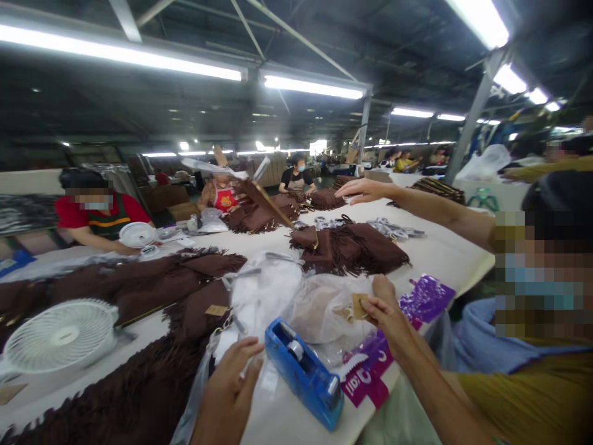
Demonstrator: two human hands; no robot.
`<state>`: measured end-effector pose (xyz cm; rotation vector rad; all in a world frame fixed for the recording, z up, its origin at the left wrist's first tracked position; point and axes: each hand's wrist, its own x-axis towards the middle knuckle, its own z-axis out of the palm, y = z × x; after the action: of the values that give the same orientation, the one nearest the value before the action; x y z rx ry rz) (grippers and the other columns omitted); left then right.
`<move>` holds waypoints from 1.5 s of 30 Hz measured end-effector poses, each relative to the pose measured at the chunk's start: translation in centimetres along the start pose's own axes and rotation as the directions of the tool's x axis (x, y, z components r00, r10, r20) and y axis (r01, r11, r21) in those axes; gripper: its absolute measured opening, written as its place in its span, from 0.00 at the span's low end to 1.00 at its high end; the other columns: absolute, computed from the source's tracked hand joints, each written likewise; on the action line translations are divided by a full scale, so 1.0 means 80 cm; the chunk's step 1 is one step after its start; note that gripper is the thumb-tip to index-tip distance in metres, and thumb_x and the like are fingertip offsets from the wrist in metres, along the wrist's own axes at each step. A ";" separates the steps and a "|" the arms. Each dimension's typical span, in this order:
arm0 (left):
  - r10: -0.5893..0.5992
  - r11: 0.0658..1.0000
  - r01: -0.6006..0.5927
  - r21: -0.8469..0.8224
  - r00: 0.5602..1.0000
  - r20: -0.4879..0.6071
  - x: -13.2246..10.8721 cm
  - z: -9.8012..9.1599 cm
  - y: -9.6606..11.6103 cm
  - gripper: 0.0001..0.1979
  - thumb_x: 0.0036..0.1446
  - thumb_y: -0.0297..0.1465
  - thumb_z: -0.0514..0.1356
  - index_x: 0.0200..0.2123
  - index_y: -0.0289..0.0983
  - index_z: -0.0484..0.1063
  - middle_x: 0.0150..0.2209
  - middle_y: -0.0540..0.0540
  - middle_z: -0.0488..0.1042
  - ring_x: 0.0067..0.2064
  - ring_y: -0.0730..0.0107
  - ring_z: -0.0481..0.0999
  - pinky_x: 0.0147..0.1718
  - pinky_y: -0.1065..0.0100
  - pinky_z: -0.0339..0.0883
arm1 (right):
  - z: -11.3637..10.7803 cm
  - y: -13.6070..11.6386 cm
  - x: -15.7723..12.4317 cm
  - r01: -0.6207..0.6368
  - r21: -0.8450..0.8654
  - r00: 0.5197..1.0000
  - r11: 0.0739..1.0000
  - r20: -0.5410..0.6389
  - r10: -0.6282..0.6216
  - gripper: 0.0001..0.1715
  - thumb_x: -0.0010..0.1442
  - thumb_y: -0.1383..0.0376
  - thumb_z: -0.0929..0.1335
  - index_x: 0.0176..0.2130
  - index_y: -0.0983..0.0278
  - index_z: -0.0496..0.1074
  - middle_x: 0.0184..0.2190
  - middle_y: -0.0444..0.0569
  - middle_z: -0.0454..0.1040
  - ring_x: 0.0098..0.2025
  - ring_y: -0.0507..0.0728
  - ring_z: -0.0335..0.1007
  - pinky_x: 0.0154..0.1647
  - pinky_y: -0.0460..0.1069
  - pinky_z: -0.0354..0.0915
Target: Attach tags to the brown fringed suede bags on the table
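My left hand [231, 383] is at the lower middle, fingers apart with nothing visible in them, beside a blue tape dispenser [303, 374]. My right hand [380, 311] pinches a small brown cardboard tag [359, 306] above a clear plastic bag [319, 303]. Behind it, partly covered, a co-worker's hand [382, 286] shows close by. Left of the dispenser lies a brown fringed bag [199, 312] with a kraft tag [215, 310] on it. A purple printed plastic package [365, 383] lies right of the dispenser.
A co-worker in mustard [532, 389] is close on the right, one arm [430, 207] stretched over the table. Brown fringed bags [352, 247] are piled ahead. A tilted, blurred brown item [266, 201] appears above the table. A white fan [62, 337] stands left.
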<state>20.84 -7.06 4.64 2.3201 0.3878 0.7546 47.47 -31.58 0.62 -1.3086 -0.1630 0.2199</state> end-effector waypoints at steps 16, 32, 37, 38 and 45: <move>-0.396 0.569 0.385 -0.727 0.903 0.168 0.019 0.056 0.073 0.09 0.52 0.34 0.61 0.31 0.33 0.75 0.22 0.50 0.72 0.21 0.76 0.66 0.20 0.73 0.56 | 0.115 -0.020 -0.110 -0.009 0.002 0.998 1.000 0.059 0.009 0.20 0.49 0.55 0.74 0.42 0.61 0.77 0.35 0.45 0.78 0.35 0.54 0.69 0.38 0.47 0.67; -0.796 0.218 0.296 -0.930 0.605 0.006 -0.130 -0.058 -0.007 0.19 0.37 0.37 0.74 0.31 0.33 0.75 0.21 0.50 0.73 0.20 0.78 0.68 0.18 0.76 0.59 | 0.208 0.071 -0.232 -0.338 -0.144 0.766 0.930 0.532 0.361 0.26 0.44 0.55 0.76 0.43 0.62 0.76 0.27 0.44 0.74 0.26 0.51 0.64 0.26 0.45 0.62; -0.786 0.257 0.271 -0.928 0.617 -0.038 -0.145 -0.081 -0.025 0.18 0.38 0.38 0.73 0.30 0.33 0.75 0.23 0.48 0.75 0.20 0.78 0.68 0.17 0.76 0.59 | 0.222 0.092 -0.263 -0.279 -0.311 0.617 0.909 0.667 0.418 0.20 0.45 0.53 0.74 0.33 0.65 0.77 0.21 0.42 0.68 0.22 0.50 0.60 0.21 0.45 0.57; -0.789 0.256 0.271 -0.928 0.613 -0.038 -0.149 -0.083 -0.028 0.18 0.38 0.38 0.73 0.30 0.33 0.75 0.23 0.48 0.75 0.20 0.78 0.68 0.17 0.76 0.59 | 0.223 0.093 -0.266 -0.252 -0.330 0.613 0.910 0.673 0.414 0.19 0.46 0.52 0.73 0.30 0.65 0.76 0.21 0.42 0.67 0.22 0.50 0.60 0.21 0.45 0.57; -0.756 0.314 0.382 -0.869 0.654 0.014 -0.172 -0.087 -0.049 0.23 0.42 0.43 0.69 0.36 0.31 0.75 0.20 0.46 0.75 0.20 0.72 0.70 0.17 0.74 0.60 | 0.232 0.058 -0.295 0.166 -0.489 0.763 0.856 0.613 0.203 0.17 0.57 0.54 0.67 0.44 0.58 0.73 0.42 0.48 0.75 0.40 0.58 0.69 0.39 0.50 0.64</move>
<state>5.48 -6.93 0.64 0.9469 0.8163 0.7799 19.78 -18.98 0.95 -1.7334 -0.8616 0.6919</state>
